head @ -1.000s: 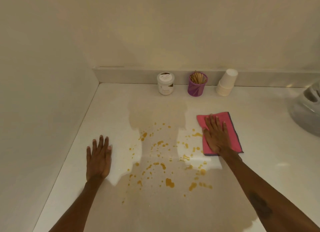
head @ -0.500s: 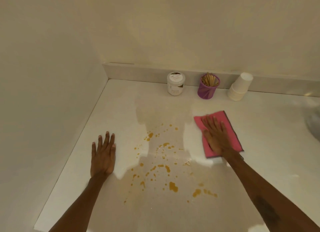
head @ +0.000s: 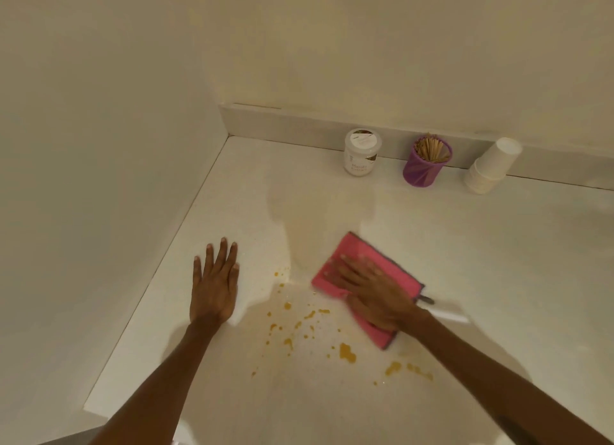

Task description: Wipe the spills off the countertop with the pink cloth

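The pink cloth [head: 352, 255] with a dark edge lies flat on the white countertop [head: 498, 262], near the middle. My right hand [head: 372, 293] presses down on it, palm flat and fingers spread, blurred by motion. Orange-yellow spills [head: 347, 352] dot the counter just in front of and left of the cloth. My left hand [head: 216, 283] rests flat on the bare counter to the left of the spills, fingers apart, holding nothing.
Along the back ledge stand a white lidded jar [head: 361, 152], a purple cup of wooden sticks [head: 427, 161] and a tilted stack of white paper cups [head: 491, 165]. A wall [head: 99, 179] closes the left side. The counter's front edge runs at lower left.
My right hand has slid the pink cloth leftward over the spills; the drops on the right part of the patch are gone. My left hand stays flat in place.
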Action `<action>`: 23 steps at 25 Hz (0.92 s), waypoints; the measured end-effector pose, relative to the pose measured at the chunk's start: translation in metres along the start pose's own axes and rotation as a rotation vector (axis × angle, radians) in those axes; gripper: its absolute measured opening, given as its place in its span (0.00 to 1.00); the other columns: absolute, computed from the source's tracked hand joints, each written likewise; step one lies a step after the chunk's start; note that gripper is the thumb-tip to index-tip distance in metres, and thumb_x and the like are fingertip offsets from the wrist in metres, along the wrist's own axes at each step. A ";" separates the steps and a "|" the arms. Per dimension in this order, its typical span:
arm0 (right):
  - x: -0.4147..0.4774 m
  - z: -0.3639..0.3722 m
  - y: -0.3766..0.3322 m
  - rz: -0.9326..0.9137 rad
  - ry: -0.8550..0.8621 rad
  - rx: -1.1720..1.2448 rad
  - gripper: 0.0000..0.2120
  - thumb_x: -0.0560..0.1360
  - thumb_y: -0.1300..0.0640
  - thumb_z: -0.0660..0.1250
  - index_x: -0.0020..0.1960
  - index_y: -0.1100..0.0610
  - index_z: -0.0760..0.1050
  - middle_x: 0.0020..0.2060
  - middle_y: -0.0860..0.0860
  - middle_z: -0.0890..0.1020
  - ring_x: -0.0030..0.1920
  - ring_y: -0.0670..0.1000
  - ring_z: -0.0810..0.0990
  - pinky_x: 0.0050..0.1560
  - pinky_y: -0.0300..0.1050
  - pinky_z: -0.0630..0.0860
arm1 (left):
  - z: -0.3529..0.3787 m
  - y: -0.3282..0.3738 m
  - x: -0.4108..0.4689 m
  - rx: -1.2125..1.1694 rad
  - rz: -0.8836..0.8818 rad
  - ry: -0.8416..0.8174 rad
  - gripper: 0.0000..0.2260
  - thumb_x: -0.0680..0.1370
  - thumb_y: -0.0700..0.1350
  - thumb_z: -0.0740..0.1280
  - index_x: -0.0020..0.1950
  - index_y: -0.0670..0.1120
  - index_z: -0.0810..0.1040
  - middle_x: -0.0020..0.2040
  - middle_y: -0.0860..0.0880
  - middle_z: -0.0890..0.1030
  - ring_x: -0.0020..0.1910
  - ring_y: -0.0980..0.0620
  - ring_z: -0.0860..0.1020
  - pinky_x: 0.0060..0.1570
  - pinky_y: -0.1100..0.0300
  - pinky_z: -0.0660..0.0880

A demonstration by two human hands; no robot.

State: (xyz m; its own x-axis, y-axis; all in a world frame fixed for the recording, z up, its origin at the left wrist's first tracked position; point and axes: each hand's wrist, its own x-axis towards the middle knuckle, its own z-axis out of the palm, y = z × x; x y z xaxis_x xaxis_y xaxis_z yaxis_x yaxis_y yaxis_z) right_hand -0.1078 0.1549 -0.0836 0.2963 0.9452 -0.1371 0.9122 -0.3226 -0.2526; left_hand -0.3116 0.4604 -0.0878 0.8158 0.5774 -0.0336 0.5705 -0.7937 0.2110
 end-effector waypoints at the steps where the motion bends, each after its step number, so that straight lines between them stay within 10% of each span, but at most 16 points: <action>1: -0.003 -0.005 0.020 0.068 0.014 -0.014 0.25 0.85 0.42 0.35 0.83 0.39 0.42 0.83 0.45 0.48 0.84 0.51 0.42 0.82 0.55 0.34 | 0.001 -0.001 0.001 0.018 -0.002 0.001 0.26 0.84 0.54 0.39 0.83 0.52 0.48 0.84 0.52 0.47 0.83 0.47 0.44 0.82 0.43 0.46; 6: 0.103 -0.039 0.017 0.294 0.029 0.025 0.26 0.86 0.47 0.38 0.83 0.43 0.39 0.84 0.49 0.44 0.83 0.55 0.38 0.81 0.61 0.33 | 0.003 -0.004 0.004 0.064 0.005 -0.007 0.25 0.85 0.52 0.40 0.83 0.51 0.48 0.84 0.52 0.47 0.83 0.47 0.45 0.82 0.44 0.47; 14: 0.009 0.017 -0.080 -0.326 -0.106 -0.084 0.25 0.86 0.47 0.43 0.83 0.45 0.52 0.83 0.48 0.55 0.84 0.53 0.46 0.81 0.60 0.37 | 0.001 -0.004 0.002 0.035 0.000 -0.028 0.24 0.86 0.51 0.41 0.83 0.50 0.48 0.84 0.50 0.48 0.83 0.45 0.45 0.81 0.43 0.45; 18: 0.041 -0.011 -0.047 0.067 -0.042 0.013 0.28 0.84 0.43 0.38 0.83 0.44 0.47 0.84 0.47 0.50 0.84 0.52 0.42 0.82 0.61 0.38 | 0.002 -0.005 0.002 0.045 0.004 -0.040 0.24 0.86 0.51 0.41 0.83 0.50 0.47 0.84 0.50 0.47 0.83 0.44 0.44 0.81 0.43 0.44; 23: 0.060 0.026 -0.159 -0.062 -0.032 -0.022 0.27 0.86 0.43 0.35 0.83 0.45 0.51 0.83 0.49 0.53 0.84 0.55 0.45 0.82 0.63 0.42 | -0.002 -0.004 0.001 0.037 0.019 -0.063 0.24 0.86 0.49 0.43 0.83 0.49 0.49 0.84 0.48 0.49 0.83 0.43 0.46 0.81 0.41 0.45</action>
State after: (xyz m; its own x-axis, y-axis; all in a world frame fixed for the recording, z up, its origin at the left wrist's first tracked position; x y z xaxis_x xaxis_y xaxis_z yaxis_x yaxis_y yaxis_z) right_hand -0.2427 0.2612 -0.0763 0.2297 0.9612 -0.1528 0.9346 -0.2616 -0.2408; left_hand -0.3137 0.4648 -0.0865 0.8302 0.5499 -0.0915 0.5570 -0.8117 0.1758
